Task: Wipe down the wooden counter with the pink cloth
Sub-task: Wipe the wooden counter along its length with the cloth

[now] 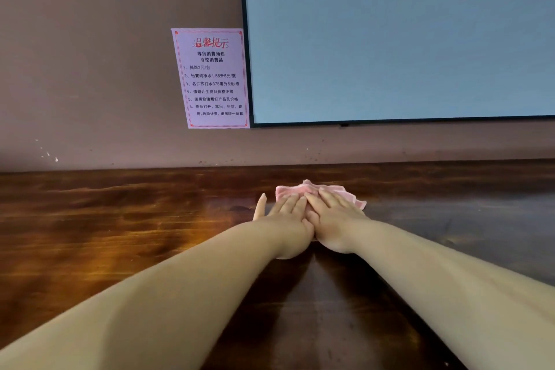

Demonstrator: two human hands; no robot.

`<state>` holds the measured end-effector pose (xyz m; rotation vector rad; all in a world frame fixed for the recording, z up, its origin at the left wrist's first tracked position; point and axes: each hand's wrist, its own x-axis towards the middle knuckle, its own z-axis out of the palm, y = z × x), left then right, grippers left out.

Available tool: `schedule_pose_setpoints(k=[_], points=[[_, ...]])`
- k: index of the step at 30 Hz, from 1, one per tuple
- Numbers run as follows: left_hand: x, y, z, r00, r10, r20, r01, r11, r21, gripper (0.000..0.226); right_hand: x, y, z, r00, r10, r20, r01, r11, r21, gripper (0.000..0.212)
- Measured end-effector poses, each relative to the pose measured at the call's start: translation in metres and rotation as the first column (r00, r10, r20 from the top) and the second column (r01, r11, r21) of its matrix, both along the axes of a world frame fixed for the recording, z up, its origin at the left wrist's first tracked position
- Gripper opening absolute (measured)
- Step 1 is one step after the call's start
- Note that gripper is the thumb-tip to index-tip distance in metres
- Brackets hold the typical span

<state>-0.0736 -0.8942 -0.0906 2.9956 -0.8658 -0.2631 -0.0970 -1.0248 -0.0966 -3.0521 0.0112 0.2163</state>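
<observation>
The pink cloth (315, 190) lies bunched on the dark wooden counter (120, 219), close to the back wall. Both hands press flat on it, side by side with fingers straight. My left hand (285, 215) covers the cloth's left part, its thumb stretched out to the left over bare wood. My right hand (333, 216) covers the right part. Only the cloth's far edge and a right corner show beyond the fingers.
A brown wall rises right behind the counter. A paper notice (211, 78) with red and black print hangs on it. To its right is a large dark-framed screen (399, 36). The counter stretches left and right of the hands.
</observation>
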Motion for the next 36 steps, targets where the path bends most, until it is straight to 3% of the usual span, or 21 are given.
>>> schedule_pose_setpoints(k=[6, 13, 19, 25, 31, 36], points=[[-0.013, 0.027, -0.018, 0.994, -0.112, 0.006, 0.112, 0.994, -0.013, 0.061, -0.024, 0.003, -0.025, 0.999, 0.015, 0.033, -0.018, 0.997, 0.08, 0.063], [-0.003, 0.007, 0.0, 0.999, 0.038, -0.003, -0.038, 0.999, -0.011, 0.057, 0.002, 0.009, -0.002, 1.0, -0.003, -0.007, 0.003, 1.0, 0.015, 0.063], [-0.024, 0.038, -0.02, 0.995, -0.095, 0.01, 0.095, 0.995, -0.021, 0.065, -0.034, 0.013, -0.022, 0.998, 0.042, 0.046, -0.046, 0.995, 0.091, 0.063], [-0.013, 0.015, -0.002, 0.998, 0.065, -0.022, -0.065, 0.998, -0.014, 0.057, -0.005, 0.02, 0.0, 0.999, -0.034, 0.032, 0.031, 0.996, 0.086, 0.059], [-0.041, 0.047, -0.02, 0.997, -0.074, -0.001, 0.074, 0.997, -0.027, 0.062, -0.045, 0.017, -0.025, 0.996, 0.074, 0.046, -0.077, 0.993, 0.086, 0.068], [-0.029, 0.028, -0.005, 0.999, 0.048, -0.011, -0.048, 0.999, -0.009, 0.058, -0.02, 0.024, -0.009, 1.0, -0.001, 0.025, -0.001, 0.998, 0.064, 0.061]])
